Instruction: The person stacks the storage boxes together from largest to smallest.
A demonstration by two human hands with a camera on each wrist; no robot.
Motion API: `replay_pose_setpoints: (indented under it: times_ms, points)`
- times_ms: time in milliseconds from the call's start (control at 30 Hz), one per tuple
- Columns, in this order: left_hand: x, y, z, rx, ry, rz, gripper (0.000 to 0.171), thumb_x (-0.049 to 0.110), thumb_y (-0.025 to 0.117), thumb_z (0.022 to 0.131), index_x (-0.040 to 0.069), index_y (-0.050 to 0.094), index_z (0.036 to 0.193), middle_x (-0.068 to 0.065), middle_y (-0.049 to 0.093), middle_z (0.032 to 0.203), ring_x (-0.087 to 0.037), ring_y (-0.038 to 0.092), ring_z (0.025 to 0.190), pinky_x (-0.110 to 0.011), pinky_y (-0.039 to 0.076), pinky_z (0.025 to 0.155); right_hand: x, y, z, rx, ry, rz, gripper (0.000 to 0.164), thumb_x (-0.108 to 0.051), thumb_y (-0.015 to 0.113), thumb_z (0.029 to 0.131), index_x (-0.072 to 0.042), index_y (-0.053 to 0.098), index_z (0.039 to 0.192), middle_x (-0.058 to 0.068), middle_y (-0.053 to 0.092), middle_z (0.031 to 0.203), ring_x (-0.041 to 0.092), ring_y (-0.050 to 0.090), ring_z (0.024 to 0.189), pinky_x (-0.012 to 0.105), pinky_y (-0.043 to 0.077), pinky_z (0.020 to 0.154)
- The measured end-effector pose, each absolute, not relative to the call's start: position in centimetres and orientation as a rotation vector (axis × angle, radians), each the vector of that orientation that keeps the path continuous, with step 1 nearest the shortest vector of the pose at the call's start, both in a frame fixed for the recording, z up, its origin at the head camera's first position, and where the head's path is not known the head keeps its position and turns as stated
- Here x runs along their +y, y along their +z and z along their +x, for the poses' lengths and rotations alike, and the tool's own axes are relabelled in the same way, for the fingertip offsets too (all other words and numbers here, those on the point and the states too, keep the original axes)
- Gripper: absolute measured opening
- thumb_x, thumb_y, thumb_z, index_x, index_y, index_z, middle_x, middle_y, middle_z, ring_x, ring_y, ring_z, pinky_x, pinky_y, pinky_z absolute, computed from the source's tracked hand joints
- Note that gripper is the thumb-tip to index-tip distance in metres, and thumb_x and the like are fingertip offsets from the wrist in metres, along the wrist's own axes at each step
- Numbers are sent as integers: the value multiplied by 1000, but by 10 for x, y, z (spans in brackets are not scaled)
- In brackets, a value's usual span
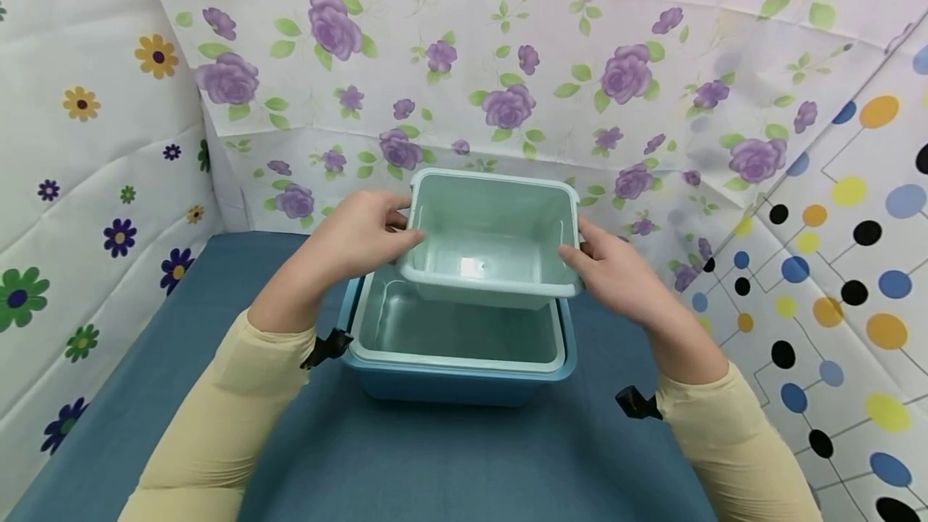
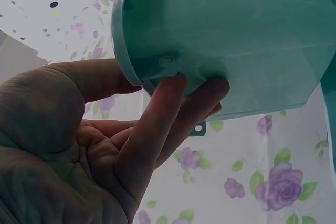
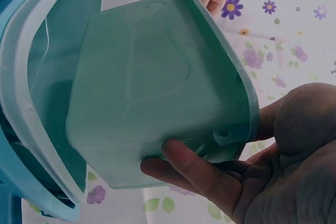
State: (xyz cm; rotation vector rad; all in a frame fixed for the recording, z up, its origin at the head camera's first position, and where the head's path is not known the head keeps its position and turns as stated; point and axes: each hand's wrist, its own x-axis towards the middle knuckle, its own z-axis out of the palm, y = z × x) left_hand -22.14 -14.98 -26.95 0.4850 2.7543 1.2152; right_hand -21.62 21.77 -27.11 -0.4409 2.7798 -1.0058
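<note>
A small pale-green plastic bin is held up, tilted, by both hands at its short ends. My left hand pinches its left rim, thumb over the edge and fingers underneath, as the left wrist view of the bin shows. At the other end my right hand grips the rim the same way, fingertips against the outer wall in the right wrist view. Below stands a larger pale-green bin, nested inside a blue bin. The small bin hides the back of both.
The bins stand on a blue cloth-covered table. A white sheet with purple flowers hangs behind, with a dotted sheet on the right and another flowered sheet on the left.
</note>
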Motion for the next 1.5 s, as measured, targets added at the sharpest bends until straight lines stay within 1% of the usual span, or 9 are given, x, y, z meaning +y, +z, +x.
replay_pose_setpoints:
  times_ms: [100,233,467,667,800,900,1067,1267,1500]
  points:
    - [-151,-270,-218,2773,1191,495,26,22,71,110,5,71,130,-9,75,96,-24,72,88,-42,56,79,217,-271,-214,2771,-995,-438,72,-36,53,120,-25,16,181,21,74,131,29,53,67,44,43,62]
    - [-151,-270,-214,2792,1147,518,27,21,68,111,6,52,96,2,30,70,-19,38,61,-38,36,65,216,-270,-211,2767,-973,-442,71,-38,53,120,-24,19,181,20,74,132,26,58,71,43,44,64]
    - [-152,-271,-210,2807,1111,503,18,21,70,110,4,68,118,0,60,76,-19,57,64,-38,44,67,215,-272,-209,2743,-989,-467,70,-37,54,120,-21,22,180,22,74,129,27,62,77,43,46,67]
    - [-154,-271,-209,2805,1095,515,19,21,69,110,5,69,119,3,52,70,-19,57,63,-38,44,66,215,-275,-209,2721,-1013,-477,67,-33,54,120,-19,26,179,22,75,121,27,58,72,44,45,64]
    - [-157,-270,-208,2760,1130,514,28,20,69,111,3,70,133,-2,70,81,-19,70,69,-39,53,70,215,-276,-208,2703,-1021,-511,65,-35,54,120,-19,30,178,21,73,138,28,74,102,45,54,79]
    - [-160,-269,-207,2741,1138,515,24,20,69,111,2,70,126,-7,78,93,-19,74,71,-39,56,72,215,-276,-206,2687,-1026,-527,64,-37,54,120,-21,32,177,19,71,145,30,75,116,46,57,87]
    - [-162,-269,-206,2734,1110,516,16,20,70,111,4,67,112,-8,80,98,-18,75,70,-39,56,72,214,-276,-205,2684,-1015,-539,62,-39,54,120,-22,34,176,17,73,138,29,73,103,46,53,81]
    - [-163,-269,-206,2714,1115,503,29,20,71,110,1,70,132,-9,83,106,-18,76,70,-39,59,73,215,-278,-204,2672,-1001,-552,61,-40,54,119,-18,37,174,17,71,143,27,72,110,47,53,85]
    - [-163,-273,-207,2714,1079,518,35,18,69,110,-3,67,137,-11,83,103,-18,75,68,-41,59,74,215,-280,-206,2670,-966,-528,64,-40,54,120,-18,34,176,17,73,135,27,66,95,46,50,78]
